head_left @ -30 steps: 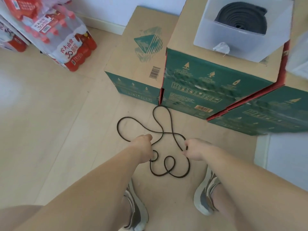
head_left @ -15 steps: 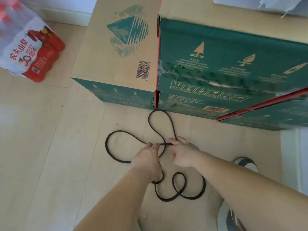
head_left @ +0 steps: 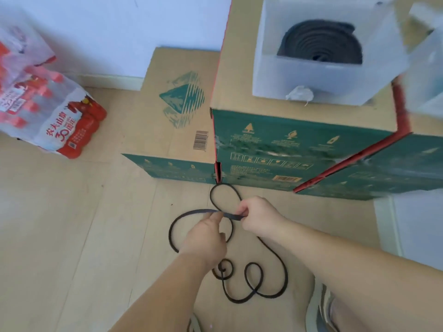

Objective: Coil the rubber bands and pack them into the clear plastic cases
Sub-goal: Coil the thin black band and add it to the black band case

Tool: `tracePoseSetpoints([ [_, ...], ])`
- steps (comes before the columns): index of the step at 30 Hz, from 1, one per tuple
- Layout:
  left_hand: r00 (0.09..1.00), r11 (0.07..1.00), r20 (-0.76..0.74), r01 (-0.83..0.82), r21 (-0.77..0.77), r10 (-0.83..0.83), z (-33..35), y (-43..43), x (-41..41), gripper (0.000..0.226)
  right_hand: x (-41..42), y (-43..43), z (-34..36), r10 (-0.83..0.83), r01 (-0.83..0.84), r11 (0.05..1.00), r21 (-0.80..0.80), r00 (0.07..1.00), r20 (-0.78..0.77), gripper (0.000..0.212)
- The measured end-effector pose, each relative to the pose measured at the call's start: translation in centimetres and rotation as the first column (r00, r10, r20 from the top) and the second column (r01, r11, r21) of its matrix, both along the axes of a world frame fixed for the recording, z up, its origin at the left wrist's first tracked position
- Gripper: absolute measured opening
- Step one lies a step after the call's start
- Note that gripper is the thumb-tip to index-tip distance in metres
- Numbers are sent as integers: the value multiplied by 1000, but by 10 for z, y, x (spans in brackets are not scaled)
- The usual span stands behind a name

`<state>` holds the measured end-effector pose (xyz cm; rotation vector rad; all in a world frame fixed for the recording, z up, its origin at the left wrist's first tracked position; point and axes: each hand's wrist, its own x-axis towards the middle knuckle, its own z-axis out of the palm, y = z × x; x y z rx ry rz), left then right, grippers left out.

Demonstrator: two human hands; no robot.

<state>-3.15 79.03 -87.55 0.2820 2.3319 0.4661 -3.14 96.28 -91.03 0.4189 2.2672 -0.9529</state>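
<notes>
Our left hand and right hand each pinch the band in their fingers; its loops lie on the near floor. Far right, a coil sits in the case.

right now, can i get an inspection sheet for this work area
surface: pale wood floor
job's things: black rubber band in loose loops on the floor; coiled band inside a clear case on a cardboard box
clutter: wrapped pack of bottles at left
grippers: left hand and right hand both pinch one stretch of the rubber band
cables: nothing seen
surroundings: white wall; shoes at bottom edge
</notes>
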Motion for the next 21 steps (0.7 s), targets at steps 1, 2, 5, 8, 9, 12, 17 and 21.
tracePoseSetpoints([
  [1, 1000, 1000, -19, -10, 26, 10, 17, 1, -1, 53, -4, -3, 28, 17, -17, 999, -44, 1000, -6, 29],
  [2, 999, 997, -45, -22, 75, 25, 34, 2, -1, 53, -7, -6, 58, 39, -40, 996, -81, 999, -19, 28],
  [5, 989, 973, -96, -86, 216, 109, 91, 1, 1, 36, -7, -4, 154, 72, -89, 981, -172, 992, -106, 22],
  [8, 978, 936, -71, -164, 310, 195, 144, -8, 7, 10, 8, 7, 241, 89, -134, 971, -198, 972, -218, 22],
  [9, 976, 921, -57, -180, 347, 212, 162, -12, 12, 10, 15, 12, 267, 55, -116, 967, -226, 965, -258, 22],
  [12, 959, 870, -92, -200, 452, 268, 212, -27, 27, 12, 40, 28, 331, -154, 6, 919, -395, 926, -344, 23],
  [17, 907, 754, -122, -254, 605, 403, 291, -40, 59, 16, 80, 45, 386, -369, 166, 883, -438, 823, -432, 20],
  [21, 874, 625, -76, -280, 729, 480, 340, -26, 83, 21, 102, 45, 374, -454, 327, 889, -321, 723, -521, 22],
])
